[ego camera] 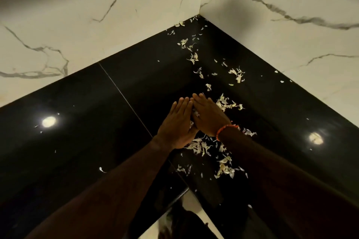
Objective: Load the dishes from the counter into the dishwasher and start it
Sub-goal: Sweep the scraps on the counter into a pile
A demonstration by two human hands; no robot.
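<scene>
My left hand (177, 124) and my right hand (208, 114) are held together over the black corner counter (97, 118), fingers straight and side by side. A few pale vegetable scraps (194, 114) show in the gap between the two palms. More of the same scraps (200, 146) lie scattered on the counter under and around my hands, trailing back to the corner. An orange band (226, 129) circles my right wrist. No dishes and no dishwasher are in view.
White marble walls (97, 15) meet at the far corner behind the glossy counter. A seam (124, 95) runs across the left slab. The counter's inner edge (182, 194) sits near the bottom, with pale floor below it.
</scene>
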